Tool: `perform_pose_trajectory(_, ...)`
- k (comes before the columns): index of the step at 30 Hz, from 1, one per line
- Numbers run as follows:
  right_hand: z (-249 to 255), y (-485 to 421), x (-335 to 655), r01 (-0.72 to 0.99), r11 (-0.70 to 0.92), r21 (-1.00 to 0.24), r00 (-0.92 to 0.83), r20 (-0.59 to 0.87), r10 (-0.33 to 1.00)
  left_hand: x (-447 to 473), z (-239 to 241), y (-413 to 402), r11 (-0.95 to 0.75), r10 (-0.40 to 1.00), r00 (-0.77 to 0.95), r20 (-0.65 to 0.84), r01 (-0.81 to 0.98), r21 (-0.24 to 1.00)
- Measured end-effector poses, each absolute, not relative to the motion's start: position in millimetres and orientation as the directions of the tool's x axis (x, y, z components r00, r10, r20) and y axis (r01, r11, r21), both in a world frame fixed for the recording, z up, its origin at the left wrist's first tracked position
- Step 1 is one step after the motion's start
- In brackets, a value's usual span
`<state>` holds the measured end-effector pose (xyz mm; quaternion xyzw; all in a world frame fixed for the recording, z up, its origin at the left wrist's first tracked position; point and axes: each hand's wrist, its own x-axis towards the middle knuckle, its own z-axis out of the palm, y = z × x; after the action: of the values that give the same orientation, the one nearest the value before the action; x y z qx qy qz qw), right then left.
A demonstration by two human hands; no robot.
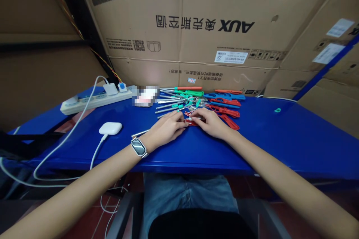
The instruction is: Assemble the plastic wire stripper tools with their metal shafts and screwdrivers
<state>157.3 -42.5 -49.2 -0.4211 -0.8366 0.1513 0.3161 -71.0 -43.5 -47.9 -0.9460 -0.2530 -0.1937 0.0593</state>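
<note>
Both hands meet over the blue table (260, 145) at a red lighter handle (192, 123), which looks like half of a long-nosed gas lighter. My left hand (169, 127), wearing a watch, is closed on its left end. A metal tube (140, 133) sticks out to the left from behind that hand. On the right part of the handle, the fingers of my right hand (211, 122) are bent and pressed down. Small parts between the fingertips are partly hidden. Just beyond lie red lighter handles (224, 111), blue ones (230, 96), metal tubes (168, 101) and small green pieces (179, 106).
On the left are a white power strip (95, 101), a white earphone case (110, 128) and a white cable (81, 115). A blurred-out object (146, 96) lies behind the tubes. A large cardboard box (182, 37) walls off the back. One green piece (277, 110) lies far right.
</note>
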Motion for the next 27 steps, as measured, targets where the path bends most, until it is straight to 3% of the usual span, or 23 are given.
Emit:
perform_pose_trajectory(13,-49.3,-42.6,159.8,0.659,0.668,-0.346,-0.537,0.405,0.740,-70.5,-48.9,-43.7,-0.874,0.442,0.810,0.384,0.486,-0.018)
perform_pose_trajectory(27,-51.2,-42.0,167.0,0.669,0.679,-0.302,-0.566,0.384,0.729,-71.8,-47.6,-44.5,-0.867,0.467,0.807,0.363,0.498,0.009)
